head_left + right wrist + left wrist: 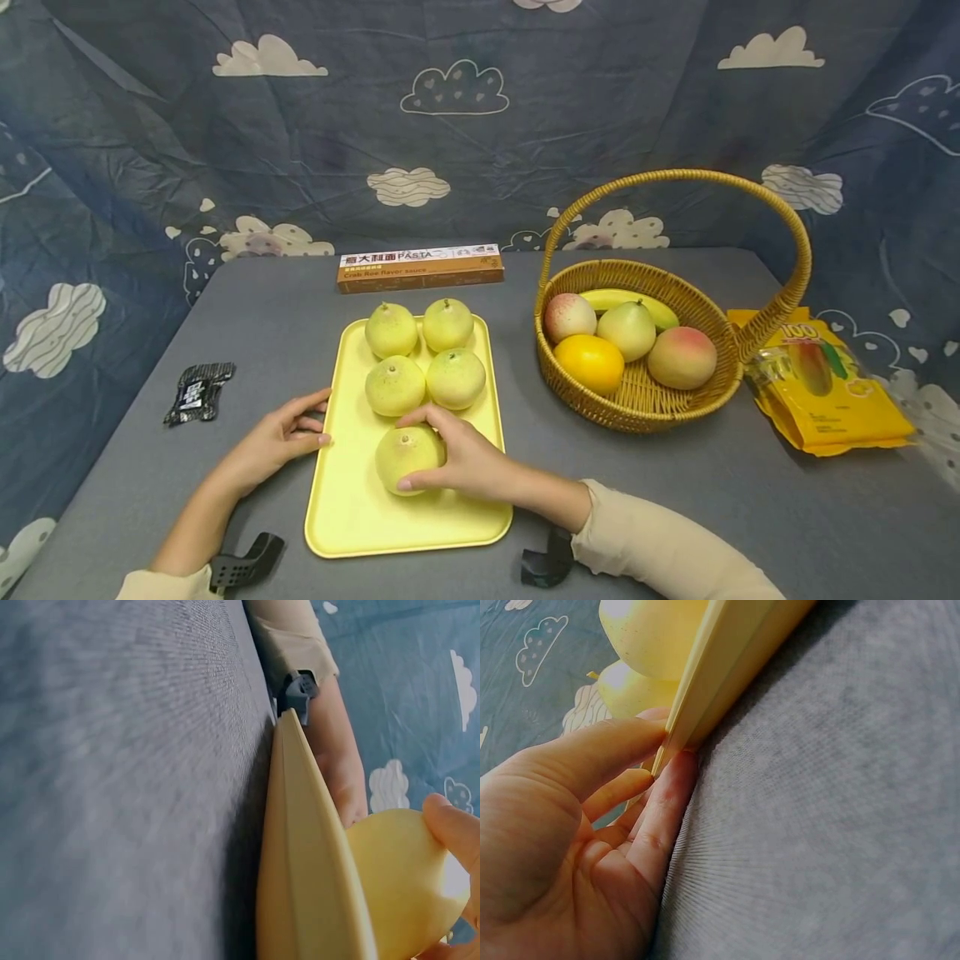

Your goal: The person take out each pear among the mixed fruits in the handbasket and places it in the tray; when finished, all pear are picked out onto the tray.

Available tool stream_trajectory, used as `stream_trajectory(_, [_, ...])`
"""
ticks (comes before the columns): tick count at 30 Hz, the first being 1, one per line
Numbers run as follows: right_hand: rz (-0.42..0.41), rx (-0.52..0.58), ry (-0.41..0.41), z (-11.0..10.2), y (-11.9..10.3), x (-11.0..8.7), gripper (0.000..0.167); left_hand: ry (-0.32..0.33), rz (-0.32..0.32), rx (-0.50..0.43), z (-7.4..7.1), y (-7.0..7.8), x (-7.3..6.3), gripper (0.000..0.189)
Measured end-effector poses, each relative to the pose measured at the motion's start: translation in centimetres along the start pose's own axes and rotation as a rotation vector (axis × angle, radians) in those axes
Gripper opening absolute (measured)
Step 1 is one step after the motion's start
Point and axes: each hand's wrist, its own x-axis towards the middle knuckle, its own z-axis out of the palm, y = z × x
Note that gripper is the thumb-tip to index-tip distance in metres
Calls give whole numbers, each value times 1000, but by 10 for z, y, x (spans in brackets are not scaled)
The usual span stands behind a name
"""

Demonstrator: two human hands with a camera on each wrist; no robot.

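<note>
A yellow tray (345, 517) lies lengthwise on the grey table, bearing several round yellow-green fruits with short stems. My left hand (273, 442) pinches the tray's left rim; in the left wrist view its thumb (607, 750) lies at the rim and a finger reaches underneath. On the tray's near half, my right hand (468, 458) grips one round yellow-green fruit (405, 460) from its right side, thumb and fingers curled round it. That fruit (401, 877) also shows beside the tray wall in the right wrist view. The other fruits (395, 386) sit in two rows on the far half.
A handled wicker basket (637, 421) with a banana, a pear, an orange-yellow fruit and peach-like fruits stands right of the tray. Beyond the tray lies a pasta box (420, 271). A yellow mango packet (832, 400) lies far right, a small black packet (197, 393) at left.
</note>
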Motion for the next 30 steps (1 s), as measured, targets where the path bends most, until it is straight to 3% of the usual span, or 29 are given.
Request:
stream_trajectory(9, [-25, -83, -41, 4, -4, 4, 60, -4, 3, -4, 0, 0, 0, 64])
stream_trajectory(13, [-31, -65, -68, -9, -9, 0, 58, -4, 19, -8, 2, 2, 0, 63])
stream_trajectory(16, [-59, -63, -43, -26, -16, -6, 55, -2, 26, -16, 2, 3, -1, 62])
stream_trajectory(20, [-125, -143, 58, -56, -26, -18, 52, 4, 24, -12, 2, 4, -1, 62])
stream_trajectory(24, [-168, -216, 222, -89, -29, -32, 54, 8, 24, -3, 2, 3, -1, 62])
stream_trajectory(30, [-206, -151, 485, -135, -25, -51, 63, 10, 21, -9, 3, 2, 0, 62])
